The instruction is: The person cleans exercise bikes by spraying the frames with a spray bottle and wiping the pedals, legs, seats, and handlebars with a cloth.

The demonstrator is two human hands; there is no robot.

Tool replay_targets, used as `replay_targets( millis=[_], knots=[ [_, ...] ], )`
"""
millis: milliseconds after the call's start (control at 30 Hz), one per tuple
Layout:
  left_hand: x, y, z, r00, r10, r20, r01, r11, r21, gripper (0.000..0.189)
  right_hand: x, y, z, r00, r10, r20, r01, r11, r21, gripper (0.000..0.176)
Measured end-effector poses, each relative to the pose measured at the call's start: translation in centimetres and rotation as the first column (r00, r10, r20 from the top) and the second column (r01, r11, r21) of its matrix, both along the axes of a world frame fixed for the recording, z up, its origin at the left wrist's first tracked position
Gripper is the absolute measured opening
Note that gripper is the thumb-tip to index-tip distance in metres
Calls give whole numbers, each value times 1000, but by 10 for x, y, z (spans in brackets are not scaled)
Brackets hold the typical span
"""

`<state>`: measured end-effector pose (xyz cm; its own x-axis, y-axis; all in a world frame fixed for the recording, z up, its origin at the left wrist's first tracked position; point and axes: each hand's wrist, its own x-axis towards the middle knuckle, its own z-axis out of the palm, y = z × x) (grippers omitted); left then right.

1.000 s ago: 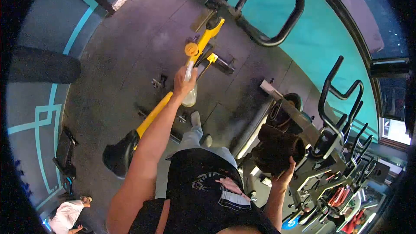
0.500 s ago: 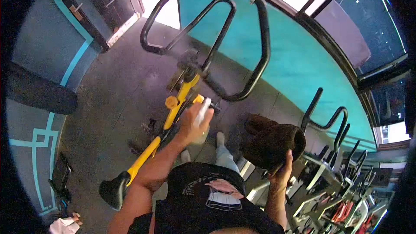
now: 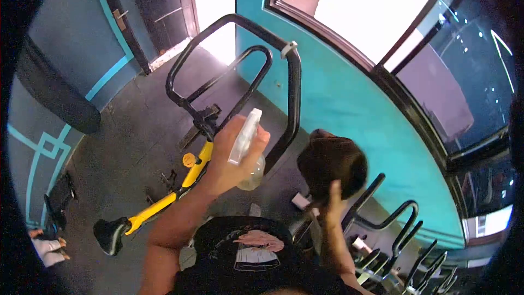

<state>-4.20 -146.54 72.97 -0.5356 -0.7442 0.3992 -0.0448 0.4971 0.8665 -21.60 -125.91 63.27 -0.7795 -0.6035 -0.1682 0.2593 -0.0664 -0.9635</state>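
My left hand point(image 3: 232, 155) is closed round a spray bottle with a white trigger head point(image 3: 246, 136) and a clear body point(image 3: 252, 179), close to the handlebars of a yellow and black exercise bike. My right hand point(image 3: 334, 207) grips a bulky dark brown cloth point(image 3: 332, 165) from below, with the thumb showing on its near side. Its other fingers are mostly hidden. The bike's yellow frame point(image 3: 158, 205), black saddle point(image 3: 111, 235) and black looped handlebar point(image 3: 295, 84) extend from the lower left to the upper middle.
A teal wall point(image 3: 338, 109) with windows above it runs along the right. More black handlebars point(image 3: 390, 219) and machines stand at the lower right. A dark door point(image 3: 164, 8) is at the upper left. Something pale point(image 3: 48, 248), too unclear to name, lies low at the left edge.
The view has tilted up and shifted. The bike's saddle now appears further left, and the looped handlebar lower. The cloth has moved up and left in view, still in my right hand; my left hand keeps the bottle.
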Motion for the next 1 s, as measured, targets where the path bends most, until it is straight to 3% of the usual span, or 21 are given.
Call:
replay_targets(
  millis=[33,67,100,133,167,200,233,300,333,400,467,500,600,667,733,800,900,933,967,1000],
  knots=[
    [0,-2,-1,999,35,-39,-34,999,12,14,-5,-13,-15,967,212,-145,-193,972,135,63],
    [2,-3,-3,995,66,-76,-64,998,28,14,2,-47,-2,825,322,-465,-283,947,152,61],
    [7,-3,-8,988,125,-88,-120,991,55,16,3,-90,-8,567,200,-799,-253,965,63,64],
    [20,-1,-13,959,257,117,-216,935,-282,15,2,-117,-9,581,362,-729,-295,928,226,73],
    [35,3,-19,860,437,262,-212,774,-596,15,-2,-145,-19,277,209,-938,-161,972,170,70],
    [48,9,-23,914,368,171,-304,900,-312,16,-9,-159,-13,264,210,-941,-171,971,169,70],
    [60,14,-28,945,324,55,-325,946,5,18,-13,-172,-6,267,200,-943,-87,979,184,64],
    [84,34,-42,912,405,61,-399,844,359,16,-22,-201,21,245,196,-950,5,979,204,54],
    [99,42,-63,897,434,81,-428,811,400,15,-32,-218,46,228,207,-952,17,976,216,51],
    [119,54,-77,880,448,159,-470,772,427,16,-59,-266,80,205,112,-972,-110,990,90,43],
    [128,61,-83,866,466,181,-493,737,463,18,-58,-283,92,179,80,-981,2,997,81,32],
    [133,65,-84,850,495,180,-514,703,493,19,-62,-280,87,100,67,-993,23,997,70,34],
    [145,65,-84,825,464,322,-564,663,492,23,-58,-268,81,234,63,-970,-44,998,54,33],
    [156,59,-97,862,411,295,-505,734,454,26,-59,-251,60,276,73,-958,-24,997,69,39],
    [160,57,-96,918,362,162,-397,824,404,29,-46,-224,42,291,73,-954,-70,996,55,42],
    [168,58,-91,905,399,150,-422,789,447,28,-22,-195,27,359,83,-930,-20,996,81,54],
    [197,57,-95,952,265,155,-307,804,509,21,8,-163,-58,539,-47,-841,12,999,-48,55],
    [206,57,-97,951,272,144,-307,805,508,21,22,-153,-90,623,-70,-779,-22,994,-107,55],
    [215,58,-100,958,252,140,-288,827,484,20,68,-142,-66,852,-15,-523,41,998,39,56],
    [225,61,-105,963,230,139,-268,845,463,19,121,-129,-44,980,-10,-197,51,977,205,57]
  ],
)
